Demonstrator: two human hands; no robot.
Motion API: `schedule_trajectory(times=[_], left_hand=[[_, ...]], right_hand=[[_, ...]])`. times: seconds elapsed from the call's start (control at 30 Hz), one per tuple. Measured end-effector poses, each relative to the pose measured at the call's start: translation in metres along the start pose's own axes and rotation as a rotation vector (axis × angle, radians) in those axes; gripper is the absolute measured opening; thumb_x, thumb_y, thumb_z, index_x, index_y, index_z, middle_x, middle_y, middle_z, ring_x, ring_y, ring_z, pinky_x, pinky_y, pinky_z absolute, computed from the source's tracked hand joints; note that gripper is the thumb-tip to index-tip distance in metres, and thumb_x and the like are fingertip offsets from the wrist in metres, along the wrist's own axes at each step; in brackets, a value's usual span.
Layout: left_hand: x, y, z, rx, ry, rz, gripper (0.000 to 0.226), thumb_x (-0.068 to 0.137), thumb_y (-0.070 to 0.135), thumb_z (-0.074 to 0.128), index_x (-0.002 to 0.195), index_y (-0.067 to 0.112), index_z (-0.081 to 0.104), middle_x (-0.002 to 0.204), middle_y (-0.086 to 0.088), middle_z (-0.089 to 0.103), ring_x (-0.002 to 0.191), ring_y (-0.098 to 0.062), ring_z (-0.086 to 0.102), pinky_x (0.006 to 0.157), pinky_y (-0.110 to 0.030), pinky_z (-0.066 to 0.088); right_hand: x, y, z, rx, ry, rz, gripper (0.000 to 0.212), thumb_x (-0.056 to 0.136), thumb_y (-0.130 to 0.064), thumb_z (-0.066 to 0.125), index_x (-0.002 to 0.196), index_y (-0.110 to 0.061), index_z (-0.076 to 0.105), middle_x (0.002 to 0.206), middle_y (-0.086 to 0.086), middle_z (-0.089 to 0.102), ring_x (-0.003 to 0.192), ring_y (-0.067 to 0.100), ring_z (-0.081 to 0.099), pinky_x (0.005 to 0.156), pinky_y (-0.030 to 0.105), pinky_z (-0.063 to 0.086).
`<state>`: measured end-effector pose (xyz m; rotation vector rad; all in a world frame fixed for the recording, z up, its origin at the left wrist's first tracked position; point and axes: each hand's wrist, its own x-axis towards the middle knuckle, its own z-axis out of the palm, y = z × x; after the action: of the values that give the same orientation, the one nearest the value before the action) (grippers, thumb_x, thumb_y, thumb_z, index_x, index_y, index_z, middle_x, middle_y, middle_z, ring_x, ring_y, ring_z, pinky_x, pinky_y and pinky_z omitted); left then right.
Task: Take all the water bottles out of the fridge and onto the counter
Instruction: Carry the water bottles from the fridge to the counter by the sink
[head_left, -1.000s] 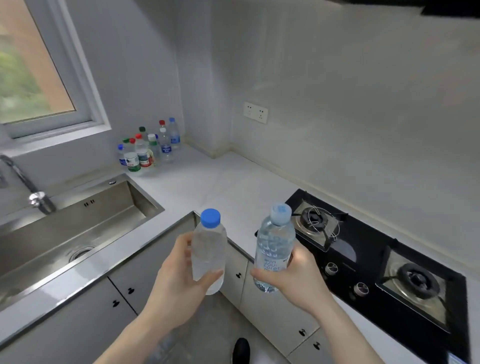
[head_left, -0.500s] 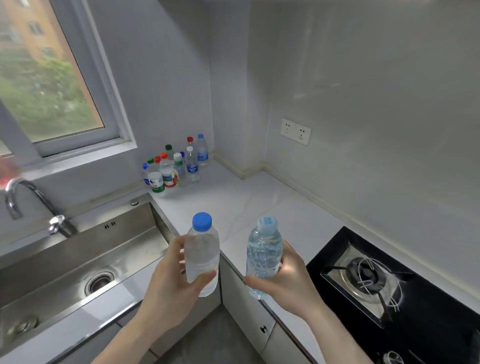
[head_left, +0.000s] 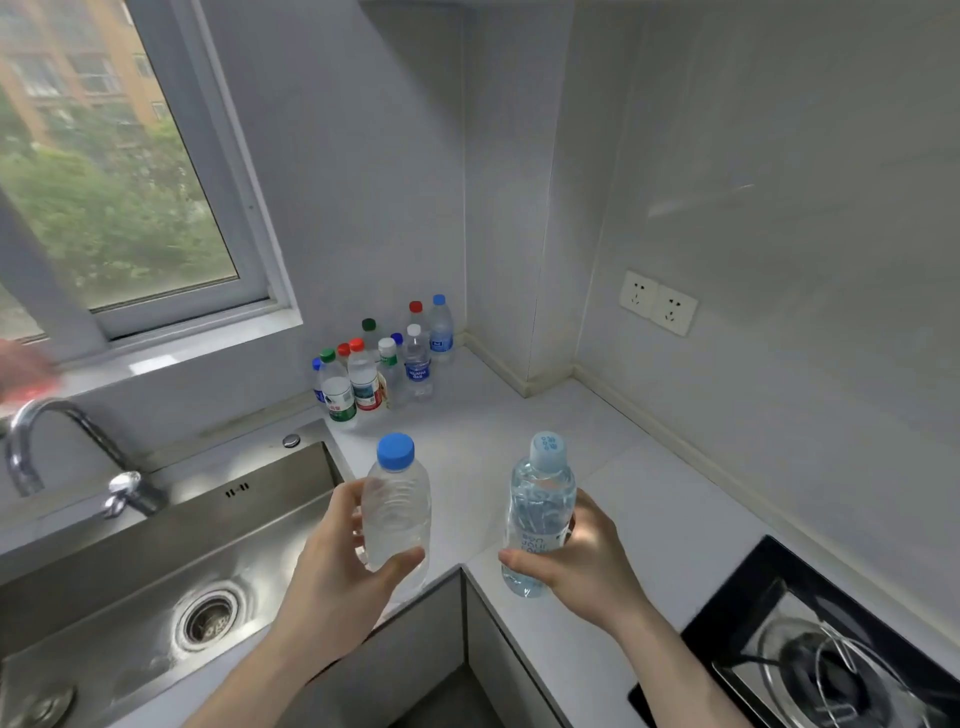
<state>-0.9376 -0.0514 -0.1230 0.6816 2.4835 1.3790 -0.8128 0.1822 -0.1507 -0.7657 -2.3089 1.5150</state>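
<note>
My left hand grips a clear water bottle with a bright blue cap, held upright above the counter's inner corner. My right hand grips a second bottle with a pale blue cap and a blue label, also upright, over the white counter. Several small water bottles with red, green, white and blue caps stand grouped on the counter in the far corner below the window. The fridge is out of view.
A steel sink with a curved tap lies to the left. A black gas hob fills the lower right. A double wall socket sits on the right wall. Grey cabinet doors are below the counter.
The view has moved closer to the counter corner and turned left. Both hands have carried their bottles forward, so the bottle group looks nearer and the hob has slid to the right edge.
</note>
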Motion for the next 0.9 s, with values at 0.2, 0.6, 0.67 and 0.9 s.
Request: schedule_trajectory(times=[0.2,0.6,0.67,0.9], left_hand=[[0.070,-0.024,-0.009,-0.012,-0.046,0.003,0.061,0.077,0.027,0.088,0.116,0.050,0.046,0.110,0.029,0.065,0.102,0.009,0.060,0.079,-0.018,0.046],[0.217,-0.088,-0.042,0.016,-0.136,-0.011,0.067,0.073,0.033,0.090,0.117,0.055,0.043,0.112,0.031,0.064,0.110,-0.001,0.061,0.094,-0.040,0.055],[0.234,-0.096,-0.042,0.031,-0.156,-0.013,0.068,0.073,0.034,0.090,0.118,0.053,0.042,0.114,0.031,0.061,0.110,-0.002,0.060,0.094,-0.037,0.053],[0.288,-0.125,-0.027,0.030,-0.154,-0.096,0.070,0.068,0.037,0.091,0.120,0.052,0.046,0.112,0.031,0.064,0.104,0.000,0.063,0.089,-0.034,0.054]], right_hand=[[0.056,0.000,0.019,0.013,0.037,0.083,0.050,0.063,-0.025,0.096,0.102,-0.030,0.067,0.095,-0.008,0.075,0.084,0.004,0.073,0.078,0.031,0.062],[0.182,-0.013,0.090,0.029,0.160,0.164,0.052,0.065,-0.016,0.096,0.105,-0.031,0.067,0.091,-0.012,0.078,0.080,-0.001,0.073,0.066,0.012,0.054],[0.195,-0.011,0.097,0.012,0.169,0.176,0.054,0.063,-0.018,0.097,0.106,-0.032,0.067,0.092,-0.014,0.078,0.082,-0.004,0.072,0.065,0.009,0.050],[0.254,0.005,0.112,-0.038,0.138,0.210,0.051,0.062,-0.020,0.092,0.104,-0.034,0.066,0.093,-0.011,0.075,0.084,0.005,0.071,0.075,0.026,0.058]])
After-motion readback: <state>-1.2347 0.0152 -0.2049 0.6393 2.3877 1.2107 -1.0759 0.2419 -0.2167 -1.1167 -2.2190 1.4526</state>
